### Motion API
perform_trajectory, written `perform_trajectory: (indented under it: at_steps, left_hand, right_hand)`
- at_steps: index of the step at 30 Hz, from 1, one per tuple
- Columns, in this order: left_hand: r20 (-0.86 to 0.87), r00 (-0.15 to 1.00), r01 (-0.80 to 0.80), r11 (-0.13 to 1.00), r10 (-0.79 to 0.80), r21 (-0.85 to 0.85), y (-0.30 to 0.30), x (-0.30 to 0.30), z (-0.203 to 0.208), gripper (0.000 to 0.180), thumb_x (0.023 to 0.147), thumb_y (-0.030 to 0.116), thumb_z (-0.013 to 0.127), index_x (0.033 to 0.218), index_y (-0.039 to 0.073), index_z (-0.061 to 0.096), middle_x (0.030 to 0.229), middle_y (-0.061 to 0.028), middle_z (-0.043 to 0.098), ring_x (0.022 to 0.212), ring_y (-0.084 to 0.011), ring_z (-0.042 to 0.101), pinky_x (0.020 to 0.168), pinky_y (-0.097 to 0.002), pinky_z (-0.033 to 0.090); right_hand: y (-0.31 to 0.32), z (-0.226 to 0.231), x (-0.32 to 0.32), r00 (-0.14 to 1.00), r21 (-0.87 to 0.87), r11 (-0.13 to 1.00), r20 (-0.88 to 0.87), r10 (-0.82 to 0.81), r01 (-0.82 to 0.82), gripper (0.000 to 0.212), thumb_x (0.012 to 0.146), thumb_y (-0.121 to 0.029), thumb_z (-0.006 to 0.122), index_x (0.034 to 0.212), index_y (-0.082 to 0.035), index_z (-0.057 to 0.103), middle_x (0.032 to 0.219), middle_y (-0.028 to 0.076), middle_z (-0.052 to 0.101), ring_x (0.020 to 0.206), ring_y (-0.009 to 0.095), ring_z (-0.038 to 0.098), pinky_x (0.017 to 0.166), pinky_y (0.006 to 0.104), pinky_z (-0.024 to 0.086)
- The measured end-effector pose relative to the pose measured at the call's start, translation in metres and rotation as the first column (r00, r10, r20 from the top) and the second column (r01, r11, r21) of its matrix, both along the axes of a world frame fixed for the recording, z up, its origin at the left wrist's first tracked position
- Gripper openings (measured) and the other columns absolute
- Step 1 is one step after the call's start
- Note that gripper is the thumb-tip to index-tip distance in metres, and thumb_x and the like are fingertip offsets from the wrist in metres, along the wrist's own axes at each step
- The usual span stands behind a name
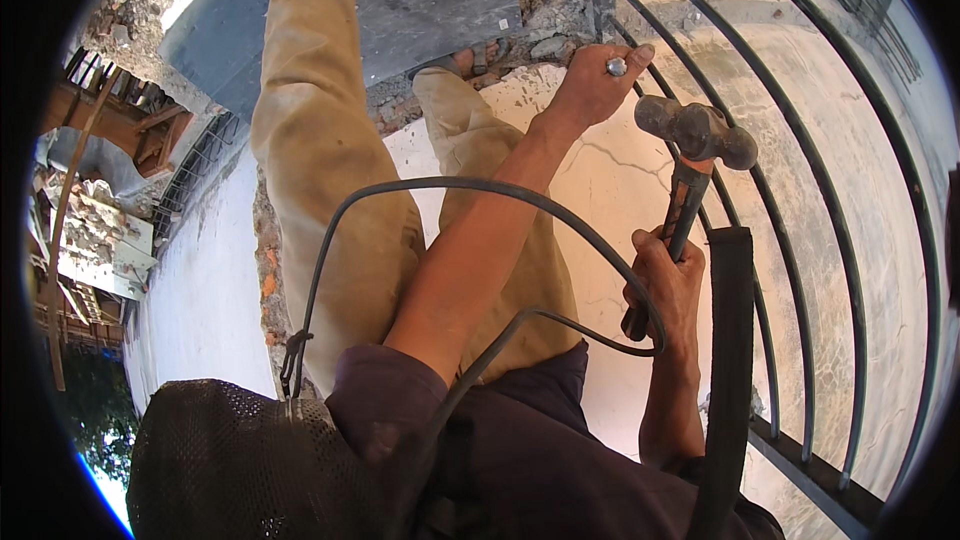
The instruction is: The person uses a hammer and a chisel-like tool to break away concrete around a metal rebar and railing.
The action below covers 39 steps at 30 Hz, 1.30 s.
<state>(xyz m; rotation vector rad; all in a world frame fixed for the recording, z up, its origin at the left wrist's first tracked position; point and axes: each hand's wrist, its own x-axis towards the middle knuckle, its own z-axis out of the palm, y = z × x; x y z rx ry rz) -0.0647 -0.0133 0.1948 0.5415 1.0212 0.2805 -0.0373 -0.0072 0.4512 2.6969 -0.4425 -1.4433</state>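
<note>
My left hand (594, 86) is closed in a fist near the metal bars, beside the broken masonry edge. Out of the fist pokes the round, shiny end of a steel chisel (616, 67); the rest of it is hidden by the fingers. Lower and to the right, my right hand (668, 285) grips the orange and black handle of a ball-peen hammer (697, 132). The hammer's worn metal head is raised, to the right of the chisel's end and apart from it, and overlaps the bars in view.
Dark curved metal bars (848, 230) run along the right. Cracked pale wall (625, 175) shows behind my hands. A grey panel (440, 10) lies beyond my beige trouser legs (325, 170). A black cable (470, 183) loops across my forearm. Rubble and timber (145, 125) are at left.
</note>
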Motion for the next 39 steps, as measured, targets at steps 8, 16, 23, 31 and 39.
perform_trajectory:
  at_steps: [8,16,23,31,39]
  left_hand:
    - [0.096,0.995,-0.026,0.991,0.014,0.132,-0.039,0.018,0.03,0.05,0.096,0.043,0.059,0.086,-0.005,0.068,0.077,-0.0223,0.06,0.077,-0.0333,0.057,0.074,-0.0438,0.044]
    - [0.083,0.997,-0.033,0.958,0.009,0.286,-0.05,0.028,0.032,0.044,0.093,0.033,0.063,0.065,-0.001,0.061,0.063,-0.0223,0.057,0.065,-0.0409,0.056,0.066,-0.0473,0.045]
    - [0.368,0.927,-0.148,0.974,0.076,0.172,-0.05,0.048,-0.004,0.022,0.082,0.02,0.066,0.074,0.001,0.064,0.067,-0.0237,0.058,0.061,-0.0421,0.057,0.058,-0.0452,0.044]
    - [0.198,0.957,0.182,0.972,-0.21,0.148,-0.035,0.056,-0.015,0.021,0.075,0.01,0.065,0.094,0.001,0.07,0.083,-0.0236,0.067,0.078,-0.0366,0.067,0.07,-0.0426,0.05]
    - [0.206,0.962,0.124,0.961,-0.178,0.248,-0.039,0.059,-0.025,0.018,0.078,0.011,0.061,0.091,0.002,0.071,0.077,-0.0221,0.066,0.074,-0.0343,0.067,0.069,-0.042,0.05]
  right_hand:
    - [-0.037,0.034,0.024,0.982,0.068,0.985,0.12,0.149,-0.158,0.029,0.095,-0.014,0.061,0.072,-0.013,0.042,0.05,-0.006,0.034,0.036,0.002,0.032,0.033,0.0208,0.026]
    - [0.014,0.047,0.009,0.941,0.333,0.895,0.262,0.215,-0.297,0.035,0.102,-0.028,0.049,0.072,-0.016,0.037,0.051,-0.006,0.03,0.038,0.003,0.028,0.034,0.0202,0.024]
    - [-0.052,-0.008,0.021,0.997,0.106,0.994,0.072,-0.024,0.016,0.033,0.093,-0.017,0.062,0.069,-0.016,0.039,0.05,-0.009,0.03,0.037,0.002,0.026,0.034,0.0224,0.021]
    - [0.009,0.027,0.035,0.853,0.277,0.836,0.381,0.358,-0.474,0.039,0.097,-0.031,0.059,0.07,-0.016,0.035,0.05,-0.005,0.03,0.037,0.004,0.025,0.034,0.0232,0.023]
    - [-0.011,-0.029,0.027,0.962,-0.038,0.964,0.063,0.265,-0.263,0.034,0.091,-0.017,0.06,0.064,-0.015,0.039,0.048,-0.006,0.031,0.035,0.004,0.028,0.033,0.0237,0.026]
